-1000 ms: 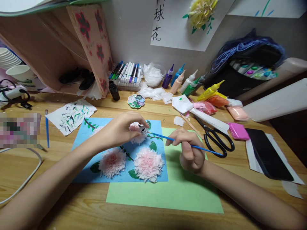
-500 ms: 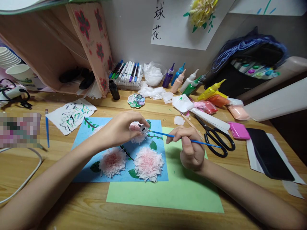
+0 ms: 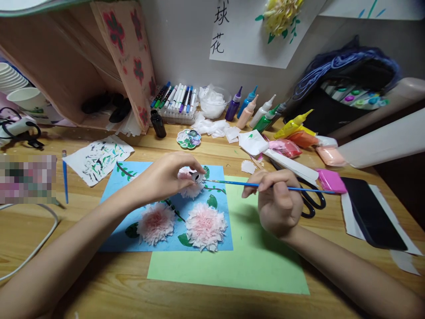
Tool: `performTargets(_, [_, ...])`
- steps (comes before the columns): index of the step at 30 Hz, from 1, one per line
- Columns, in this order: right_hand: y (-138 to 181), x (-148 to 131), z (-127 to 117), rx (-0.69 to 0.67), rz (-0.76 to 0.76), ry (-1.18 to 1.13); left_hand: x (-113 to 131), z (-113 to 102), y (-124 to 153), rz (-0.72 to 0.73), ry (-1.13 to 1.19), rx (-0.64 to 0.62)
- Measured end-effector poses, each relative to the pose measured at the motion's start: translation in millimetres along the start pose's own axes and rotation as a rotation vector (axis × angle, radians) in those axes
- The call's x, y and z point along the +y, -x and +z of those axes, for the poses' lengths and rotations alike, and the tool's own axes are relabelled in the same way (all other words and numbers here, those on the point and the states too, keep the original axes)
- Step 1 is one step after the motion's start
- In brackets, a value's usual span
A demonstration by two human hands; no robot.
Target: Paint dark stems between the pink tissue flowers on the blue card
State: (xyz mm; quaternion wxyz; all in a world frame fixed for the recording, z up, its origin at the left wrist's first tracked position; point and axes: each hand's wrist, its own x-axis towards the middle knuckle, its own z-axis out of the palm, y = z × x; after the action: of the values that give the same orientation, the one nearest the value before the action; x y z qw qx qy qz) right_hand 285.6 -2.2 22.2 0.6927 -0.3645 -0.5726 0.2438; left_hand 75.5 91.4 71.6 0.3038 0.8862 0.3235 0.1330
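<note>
My left hand (image 3: pixel 168 177) pinches a small white cap (image 3: pixel 198 177) between thumb and fingers above a pink tissue flower (image 3: pixel 191 189) on the blue paper sheet (image 3: pixel 116 195). In my right hand (image 3: pixel 276 204) is a thin blue paintbrush (image 3: pixel 299 189), held almost level, its tip at the mouth of the cap. Two more pink tissue flowers (image 3: pixel 206 226) (image 3: pixel 155 223) with painted green leaves lie lower on the blue sheet. A green paper sheet (image 3: pixel 245 261) lies under my right hand.
Black scissors (image 3: pixel 310 204) lie right of my hand, beside a pink block (image 3: pixel 330 180) and a black phone (image 3: pixel 370 215). Paint bottles (image 3: pixel 247 111), a marker tray (image 3: pixel 175 104), a small palette (image 3: pixel 188 138) and a black bottle (image 3: pixel 157 124) line the back. A second brush (image 3: pixel 64 177) and a smeared paper (image 3: pixel 98 158) lie left.
My right hand has shifted to the right and turned, levelling the paintbrush and drawing its tip back slightly from the cap. My left hand has stayed put.
</note>
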Motion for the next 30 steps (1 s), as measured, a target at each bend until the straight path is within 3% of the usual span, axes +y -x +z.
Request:
performTargets(3, [4.6, -3.0, -10.7, 0.138, 0.071, 0.012, -1.3, -5.5, 0.1, -0.014, -0.026, 0.027])
performTargets(5, [15.3, -0.9, -22.1, 0.159, 0.109, 0.046, -2.8, -9.0, 0.6, -0.029, -0.032, 0.05])
performTargets(10, [44.9, 13.1, -45.2, -0.162, -0.015, 0.184, -5.8, -12.5, 1.3, -0.05, -0.055, 0.075])
performTargets(15, [50.2, 18.8, -45.5, -0.376, -0.145, 0.229, -5.6, -12.5, 0.7, -0.052, -0.055, 0.072])
performTargets(30, [52.3, 21.0, -42.3, -0.386, -0.077, 0.277, -5.0, -12.7, 0.1, -0.049, -0.042, 0.075])
